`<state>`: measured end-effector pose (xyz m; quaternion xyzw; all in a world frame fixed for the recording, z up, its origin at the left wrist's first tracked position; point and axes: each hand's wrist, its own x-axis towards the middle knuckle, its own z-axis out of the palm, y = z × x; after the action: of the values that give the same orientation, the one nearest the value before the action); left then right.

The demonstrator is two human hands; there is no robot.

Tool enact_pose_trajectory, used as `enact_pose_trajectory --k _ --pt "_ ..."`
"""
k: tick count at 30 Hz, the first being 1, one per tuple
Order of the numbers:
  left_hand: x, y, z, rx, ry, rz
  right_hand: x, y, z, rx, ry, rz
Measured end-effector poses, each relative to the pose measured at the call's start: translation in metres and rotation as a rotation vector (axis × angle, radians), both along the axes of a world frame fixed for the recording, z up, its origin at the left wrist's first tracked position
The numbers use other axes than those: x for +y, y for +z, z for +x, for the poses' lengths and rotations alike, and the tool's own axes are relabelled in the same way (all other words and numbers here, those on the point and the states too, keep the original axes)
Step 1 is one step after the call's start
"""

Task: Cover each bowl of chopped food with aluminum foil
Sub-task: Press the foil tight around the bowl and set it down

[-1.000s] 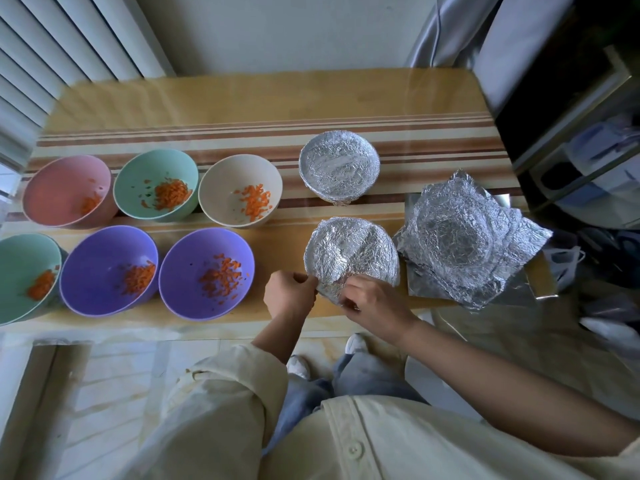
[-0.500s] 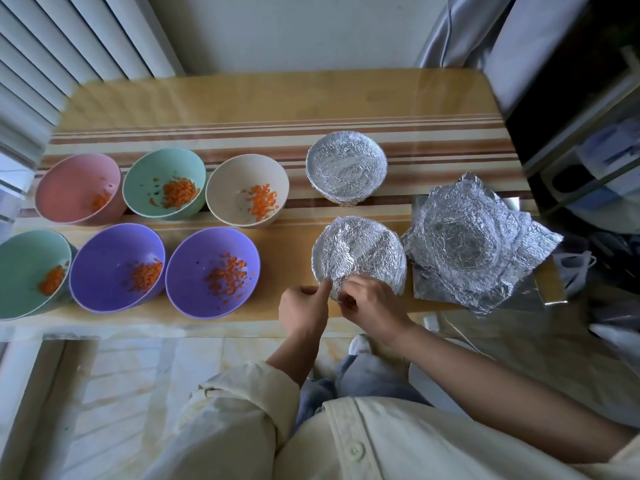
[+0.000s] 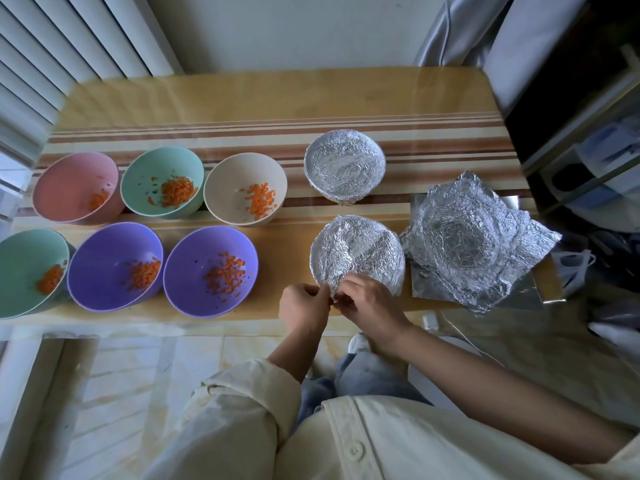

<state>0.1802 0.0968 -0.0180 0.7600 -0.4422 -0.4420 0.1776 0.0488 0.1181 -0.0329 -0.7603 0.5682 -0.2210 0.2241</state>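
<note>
Head view: the left hand (image 3: 304, 306) and right hand (image 3: 372, 303), close together with fingers curled, pinch the near rim of the foil-covered bowl (image 3: 356, 252). It sits just beyond the fingertips, round, mouth up and seemingly level. A second covered bowl (image 3: 344, 166) stands farther beyond. Six open bowls (image 3: 194, 258) of chopped orange food (image 3: 223, 275) lie left of the fingers. Crumpled foil sheets (image 3: 471, 240) lie to their right.
</note>
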Motion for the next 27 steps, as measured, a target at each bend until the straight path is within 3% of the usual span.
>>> enact_pose_trajectory --k 6,23,27 --pt "-0.020 0.006 0.008 -0.107 -0.069 0.003 0.004 0.011 -0.019 0.085 0.100 -0.037" --pt "0.003 0.003 -0.002 0.082 0.127 -0.003 -0.002 0.002 -0.001 0.045 0.031 -0.078" --pt "0.004 -0.001 -0.004 0.022 0.076 -0.007 -0.001 0.001 -0.002 0.018 0.055 -0.082"
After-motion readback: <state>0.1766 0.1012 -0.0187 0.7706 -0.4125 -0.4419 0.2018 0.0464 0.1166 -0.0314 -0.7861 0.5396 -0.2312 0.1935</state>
